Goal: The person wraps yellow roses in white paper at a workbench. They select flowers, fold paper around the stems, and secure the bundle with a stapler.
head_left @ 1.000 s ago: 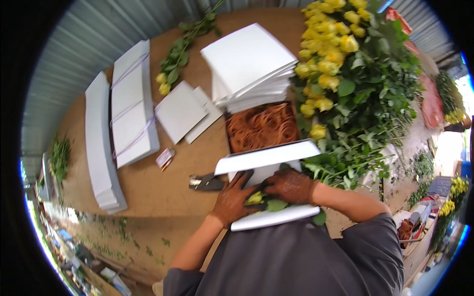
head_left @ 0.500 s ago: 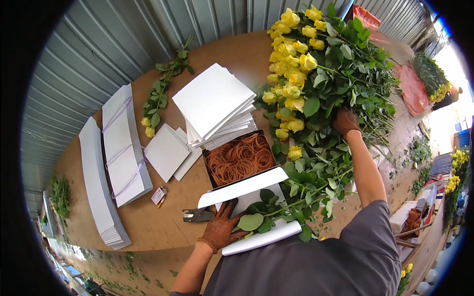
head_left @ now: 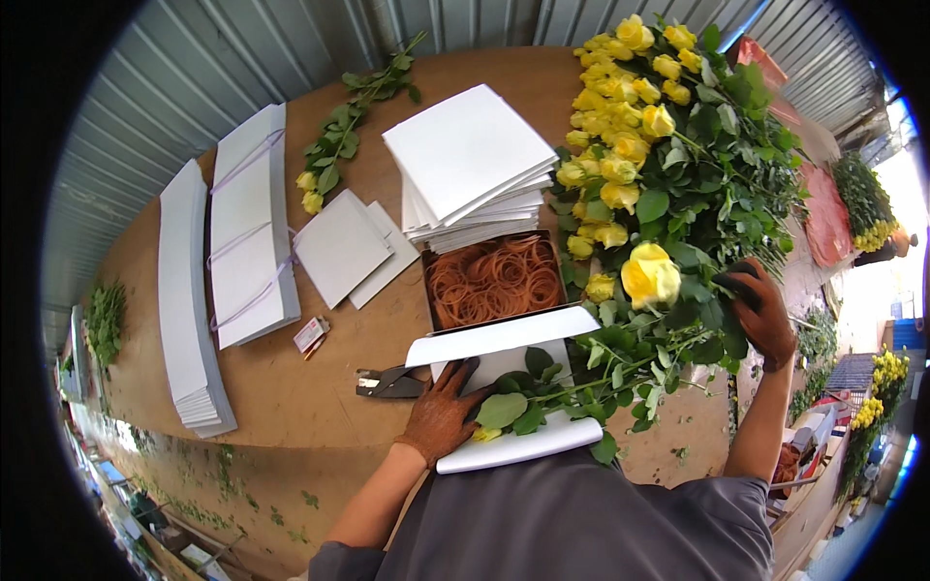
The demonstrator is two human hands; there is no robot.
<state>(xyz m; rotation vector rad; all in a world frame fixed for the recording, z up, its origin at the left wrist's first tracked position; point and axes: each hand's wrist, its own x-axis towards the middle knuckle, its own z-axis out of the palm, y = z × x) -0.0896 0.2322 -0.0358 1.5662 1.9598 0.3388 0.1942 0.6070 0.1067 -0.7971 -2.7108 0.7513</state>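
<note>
- The largest thing, the heap of yellow roses, lies beyond and to the left of the right hand, blooms mostly on its left side. Its leaves crowd close to that hand, so they could snag the held stem or drag a neighbour along.
- The curled white sheet lies under and to the right of the left hand, its near and far edges raised, its trough running left to right. If the left hand's pressure slackened, the springy edges might roll or the sheet could slide.
- The rose stems on the sheet run rightward from the left hand's fingertips, long axis left to right and slanting slightly away from the person; a bit of yellow petal shows just beside those fingertips. With nothing visible tying them, they could fan out or roll if bumped.
- The box of rubber bands sits just past the sheet, beyond the left hand and to its right. A hand swept low could knock it.
- The single rose is at the right hand, bloom to the left of the grip, stem passing through toward the right; its long axis is roughly sideways. The right thumb and fingers appear closed around its leafy stem, though leaves hide the exact contact. Swinging it fast could bruise petals against the heap.
- The left hand lies palm down, fingers extended, thumb apart, pinching nothing visible.
- The black hand tool, just left of the left fingers, could be nudged.
</note>
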